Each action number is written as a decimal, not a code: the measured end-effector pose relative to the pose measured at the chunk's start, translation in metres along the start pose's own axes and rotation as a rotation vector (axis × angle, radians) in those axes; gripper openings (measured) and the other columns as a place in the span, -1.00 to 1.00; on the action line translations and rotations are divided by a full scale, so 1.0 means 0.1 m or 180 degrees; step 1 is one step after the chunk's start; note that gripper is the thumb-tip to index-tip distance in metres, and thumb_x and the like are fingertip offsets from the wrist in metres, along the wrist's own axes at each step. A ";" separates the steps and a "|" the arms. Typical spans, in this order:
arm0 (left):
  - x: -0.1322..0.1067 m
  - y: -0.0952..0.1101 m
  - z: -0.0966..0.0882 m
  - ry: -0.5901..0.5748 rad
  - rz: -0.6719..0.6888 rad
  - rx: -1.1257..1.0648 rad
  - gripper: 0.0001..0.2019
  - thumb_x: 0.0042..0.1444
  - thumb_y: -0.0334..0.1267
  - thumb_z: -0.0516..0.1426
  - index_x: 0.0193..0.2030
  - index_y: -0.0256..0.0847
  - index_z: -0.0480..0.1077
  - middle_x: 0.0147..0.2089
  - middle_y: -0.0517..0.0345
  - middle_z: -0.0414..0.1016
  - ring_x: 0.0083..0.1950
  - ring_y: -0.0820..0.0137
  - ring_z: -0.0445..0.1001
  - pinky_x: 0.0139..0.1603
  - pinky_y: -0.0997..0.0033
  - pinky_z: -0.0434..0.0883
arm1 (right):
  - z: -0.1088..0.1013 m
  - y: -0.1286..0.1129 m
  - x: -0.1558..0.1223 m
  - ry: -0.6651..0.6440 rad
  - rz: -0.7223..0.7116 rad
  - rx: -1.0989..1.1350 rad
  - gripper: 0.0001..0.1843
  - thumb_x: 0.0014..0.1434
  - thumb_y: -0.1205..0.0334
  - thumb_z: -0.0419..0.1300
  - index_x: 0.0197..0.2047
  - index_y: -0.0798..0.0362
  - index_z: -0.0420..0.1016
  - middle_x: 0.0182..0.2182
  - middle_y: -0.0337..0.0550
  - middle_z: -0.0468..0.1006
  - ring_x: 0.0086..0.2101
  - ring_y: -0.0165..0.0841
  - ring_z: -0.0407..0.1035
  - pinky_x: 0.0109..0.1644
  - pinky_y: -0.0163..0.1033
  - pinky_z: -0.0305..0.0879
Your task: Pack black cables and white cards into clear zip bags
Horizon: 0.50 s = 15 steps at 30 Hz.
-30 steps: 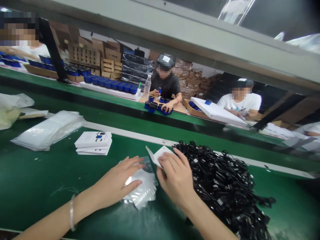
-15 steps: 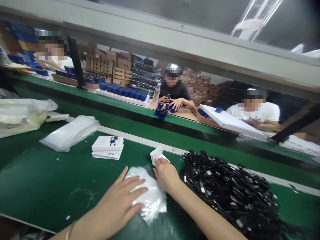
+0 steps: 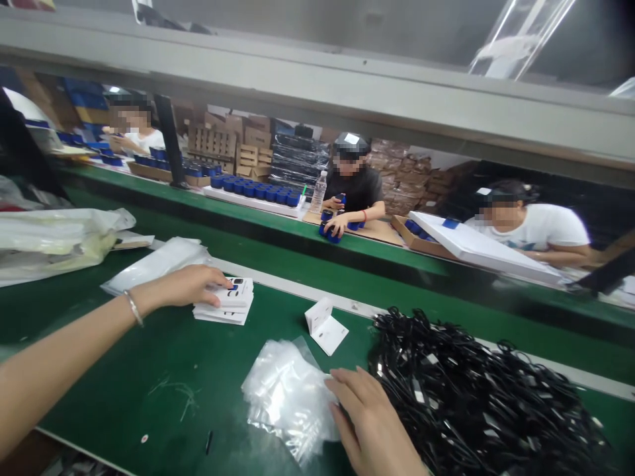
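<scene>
My left hand (image 3: 196, 288) reaches over a stack of printed white leaflets (image 3: 239, 305), its fingers and thumb apart and resting on the top one. My right hand (image 3: 370, 416) is open, with curled, separated fingers at the right edge of a loose pile of clear plastic bags (image 3: 288, 393). Whether the fingertips touch the bags is hard to tell. Behind the bags, a folded white leaflet (image 3: 329, 332) stands half open on the green table, apart from both hands.
A large heap of black cables (image 3: 476, 390) lies on the right. Packed white plastic bags (image 3: 159, 261) and a bigger plastic bag (image 3: 64, 241) lie on the left. Across the bench, people handle blue-and-black items (image 3: 258, 190). A shelf beam (image 3: 317, 92) runs overhead.
My left hand has gone from the plastic bags to the leaflet stack. My right hand has let go of the folded leaflet and come back towards the bags.
</scene>
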<state>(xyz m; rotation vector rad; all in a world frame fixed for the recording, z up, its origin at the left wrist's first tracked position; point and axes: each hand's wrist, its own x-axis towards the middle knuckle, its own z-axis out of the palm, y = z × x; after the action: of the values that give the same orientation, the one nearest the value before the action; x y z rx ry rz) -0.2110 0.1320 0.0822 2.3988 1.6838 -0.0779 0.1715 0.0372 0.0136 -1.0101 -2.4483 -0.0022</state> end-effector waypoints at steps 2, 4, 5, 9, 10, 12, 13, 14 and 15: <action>0.01 0.00 -0.01 -0.0096 -0.0040 -0.0040 -0.69 0.17 -0.20 0.16 0.04 -0.21 0.36 0.10 0.04 0.42 0.06 0.22 0.43 0.05 0.01 0.37 | 0.02 -0.01 -0.06 -0.0044 -0.0116 0.0087 -0.69 0.19 0.41 0.04 -0.04 0.02 0.45 -0.13 -0.06 0.56 -0.12 -0.21 0.46 0.04 0.05 0.38; 0.01 -0.01 -0.04 -0.0183 -0.0075 -0.0078 -0.71 0.18 -0.20 0.15 0.02 -0.21 0.37 0.09 0.05 0.43 0.03 0.24 0.45 0.03 0.04 0.39 | 0.04 -0.01 -0.08 -0.0112 -0.0178 0.0116 -0.68 0.20 0.40 0.06 0.00 0.00 0.42 -0.10 -0.09 0.55 -0.09 -0.23 0.45 0.08 0.03 0.35; 0.02 -0.01 -0.05 -0.0223 -0.0090 -0.0095 -0.71 0.18 -0.20 0.15 0.02 -0.21 0.37 0.08 0.05 0.43 0.02 0.24 0.45 0.03 0.05 0.39 | 0.05 -0.01 -0.09 -0.0133 -0.0206 0.0124 -0.67 0.20 0.40 0.07 0.01 -0.01 0.41 -0.10 -0.09 0.55 -0.08 -0.24 0.45 0.09 0.03 0.35; 0.02 0.00 -0.12 -0.0335 -0.0171 -0.0133 -0.72 0.18 -0.19 0.15 0.01 -0.21 0.38 0.07 0.06 0.44 0.02 0.24 0.46 0.02 0.06 0.40 | 0.09 -0.03 -0.07 -0.0142 -0.0304 0.0123 -0.67 0.19 0.40 0.08 0.01 -0.02 0.41 -0.10 -0.10 0.56 -0.08 -0.25 0.45 0.09 0.01 0.35; 0.02 0.01 -0.13 -0.0353 -0.0194 -0.0132 -0.73 0.18 -0.20 0.15 0.00 -0.22 0.38 0.07 0.06 0.44 0.02 0.24 0.46 0.02 0.06 0.40 | 0.10 -0.03 -0.07 -0.0145 -0.0303 0.0122 -0.67 0.19 0.40 0.09 0.01 -0.01 0.41 -0.10 -0.10 0.56 -0.08 -0.24 0.45 0.09 0.01 0.35; 0.03 0.03 -0.16 -0.0384 -0.0233 -0.0122 -0.73 0.18 -0.20 0.15 0.00 -0.22 0.38 0.07 0.06 0.44 0.01 0.24 0.46 0.02 0.06 0.40 | 0.12 -0.04 -0.07 -0.0151 -0.0293 0.0137 -0.67 0.19 0.40 0.08 0.01 -0.01 0.41 -0.11 -0.10 0.56 -0.08 -0.24 0.45 0.09 0.02 0.35; 0.03 0.05 -0.17 -0.0399 -0.0247 -0.0115 -0.73 0.18 -0.20 0.15 0.00 -0.22 0.38 0.07 0.06 0.44 0.01 0.24 0.46 0.02 0.06 0.40 | 0.12 -0.04 -0.08 -0.0155 -0.0286 0.0154 -0.68 0.19 0.40 0.08 0.01 -0.01 0.41 -0.11 -0.10 0.56 -0.08 -0.24 0.45 0.09 0.02 0.34; 0.03 0.06 -0.18 -0.0414 -0.0258 -0.0109 -0.73 0.18 -0.20 0.15 0.00 -0.22 0.38 0.07 0.06 0.44 0.01 0.25 0.46 0.01 0.06 0.40 | 0.13 -0.05 -0.09 -0.0151 -0.0284 0.0178 -0.68 0.19 0.40 0.08 0.00 -0.01 0.42 -0.12 -0.10 0.56 -0.08 -0.24 0.46 0.09 0.03 0.34; 0.03 0.07 -0.19 -0.0430 -0.0265 -0.0103 -0.73 0.18 -0.20 0.15 0.00 -0.22 0.38 0.06 0.07 0.44 0.00 0.25 0.46 0.01 0.07 0.40 | 0.14 -0.05 -0.10 -0.0146 -0.0282 0.0205 -0.69 0.19 0.41 0.08 -0.01 -0.01 0.42 -0.13 -0.10 0.57 -0.09 -0.24 0.46 0.08 0.03 0.34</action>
<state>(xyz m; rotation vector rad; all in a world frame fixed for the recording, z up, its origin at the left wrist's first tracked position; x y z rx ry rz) -0.2049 0.1358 0.1010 2.2457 1.7088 -0.2187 0.1681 0.0297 -0.0019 -0.8828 -2.5159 0.0706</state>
